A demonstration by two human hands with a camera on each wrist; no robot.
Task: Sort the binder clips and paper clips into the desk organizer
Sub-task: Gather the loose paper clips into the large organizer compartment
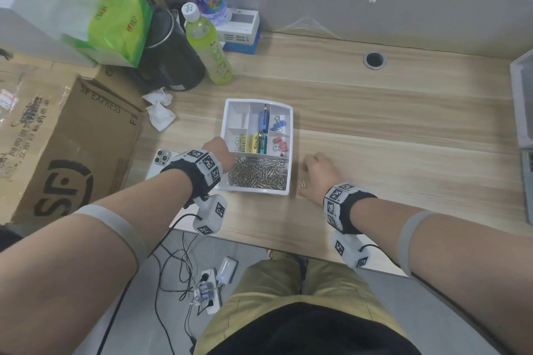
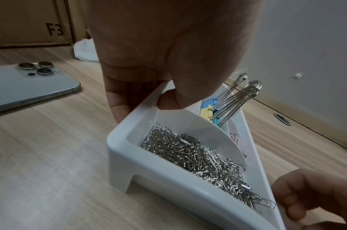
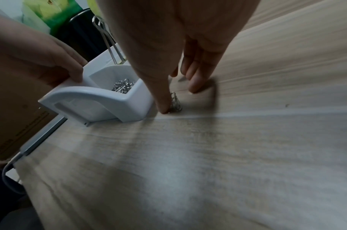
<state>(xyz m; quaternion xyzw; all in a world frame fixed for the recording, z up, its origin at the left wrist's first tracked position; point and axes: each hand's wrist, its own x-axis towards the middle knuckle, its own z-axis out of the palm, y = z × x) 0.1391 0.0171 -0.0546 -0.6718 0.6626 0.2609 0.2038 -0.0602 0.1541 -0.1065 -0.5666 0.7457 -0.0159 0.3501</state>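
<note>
The white desk organizer [image 1: 290, 135] stands mid-table. Its front bay holds a heap of silver paper clips [image 1: 258, 173]. Its smaller bays hold yellow [image 1: 240, 142], blue [image 1: 278, 123] and pink binder clips [image 1: 280, 143]. My left hand [image 2: 145, 105] pinches the organizer's left wall [image 2: 148, 161], thumb inside and fingers outside. To the right of the organizer, my right hand [image 3: 179, 98] is lowered onto the table. Its thumb tip [image 3: 162, 101] touches a few loose paper clips [image 3: 176, 104] that lie there, and the other fingers reach down just beyond them without holding anything.
A phone [image 2: 30, 84] lies left of the organizer, with crumpled tissues [image 1: 160, 108] behind it. A cardboard box [image 1: 66, 147], a black pot, a green bottle [image 1: 212, 49] and a small box crowd the back left. A laptop edge [image 1: 523, 106] sits at the far right.
</note>
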